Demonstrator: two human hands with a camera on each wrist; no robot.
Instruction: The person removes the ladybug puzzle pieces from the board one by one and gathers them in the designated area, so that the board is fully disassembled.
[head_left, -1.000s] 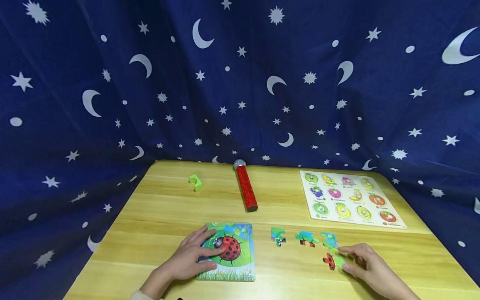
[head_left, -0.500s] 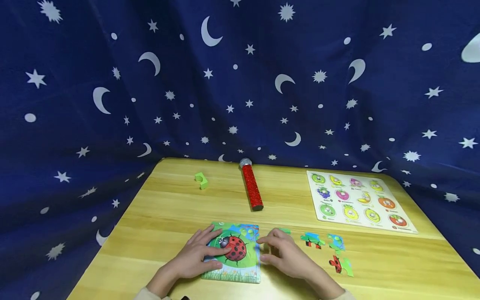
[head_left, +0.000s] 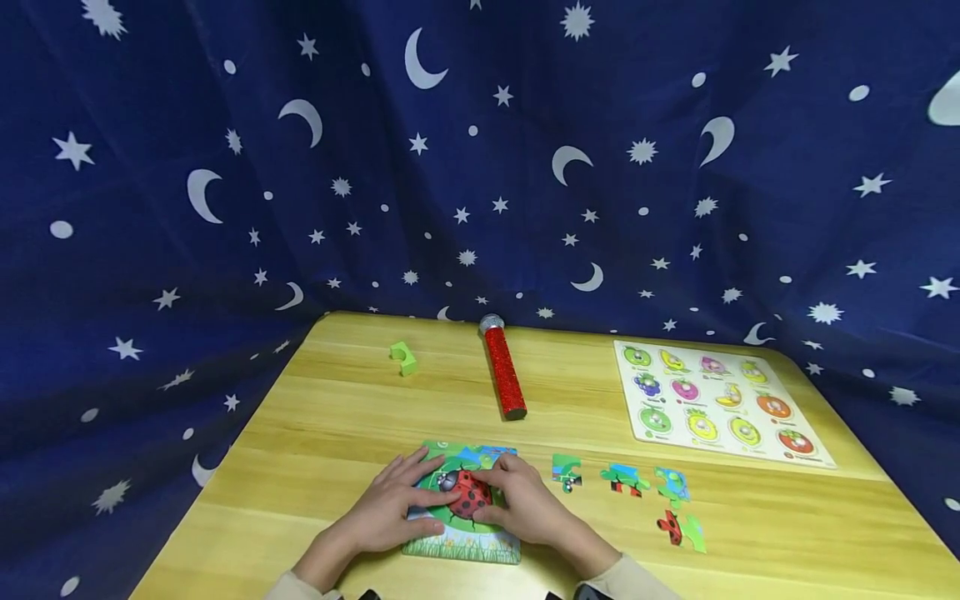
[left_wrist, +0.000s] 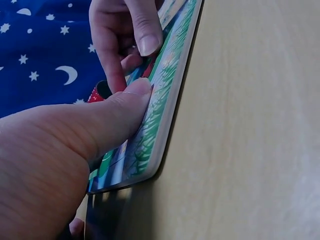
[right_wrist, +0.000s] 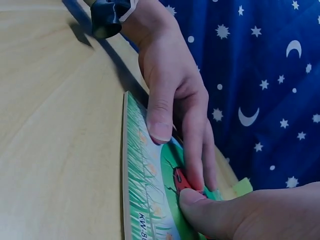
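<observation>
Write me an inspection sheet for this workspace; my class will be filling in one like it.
Surface: pale wooden table.
Job's things: ladybird puzzle board under both hands; loose puzzle pieces to its right.
Clutter: red microphone, light green block, fruit board farther right.
Hands: left hand rests on the board's left part; right hand touches the ladybird area, and whether a piece is beneath its fingers cannot be told.
Cables: none clearly seen; a dark device shows at the right wrist.
Surroundings: dark blue curtain with pale moons and stars.
</observation>
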